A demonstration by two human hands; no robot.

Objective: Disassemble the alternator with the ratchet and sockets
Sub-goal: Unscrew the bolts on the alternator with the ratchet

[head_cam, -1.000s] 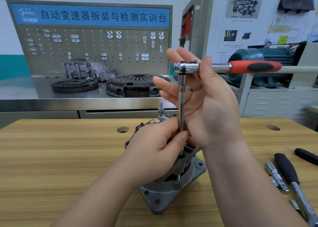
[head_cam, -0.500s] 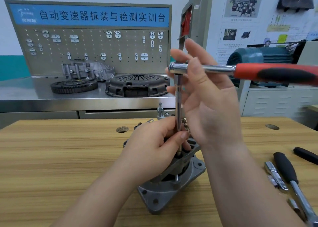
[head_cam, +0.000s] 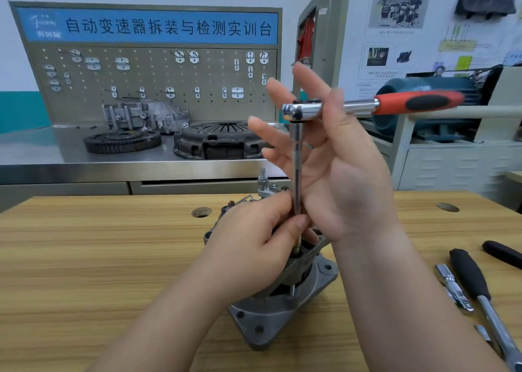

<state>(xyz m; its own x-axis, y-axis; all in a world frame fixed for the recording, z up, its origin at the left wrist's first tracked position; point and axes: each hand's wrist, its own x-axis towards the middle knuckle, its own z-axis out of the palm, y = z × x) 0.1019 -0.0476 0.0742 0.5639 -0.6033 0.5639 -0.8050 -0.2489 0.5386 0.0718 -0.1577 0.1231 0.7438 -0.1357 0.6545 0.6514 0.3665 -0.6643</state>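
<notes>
**Ratchet on the alternator, both hands engaged.**

The alternator [head_cam: 282,309], grey cast metal with a lugged flange, stands on end on the wood-grain bench [head_cam: 84,258], just toward 6 o'clock of centre. The left hand [head_cam: 254,247] pinches the slim chrome extension bar [head_cam: 297,168] low down, judged to keep the hidden socket square. At 12 o'clock from it, the right hand [head_cam: 333,168] is spread, with straight fingers behind the polished ratchet [head_cam: 367,106] and the thumb across its shank, judged to be swinging it lightly. The red-and-black rubber handle points to 3 o'clock. Spare tools [head_cam: 469,275] lie at 4 o'clock.
</notes>
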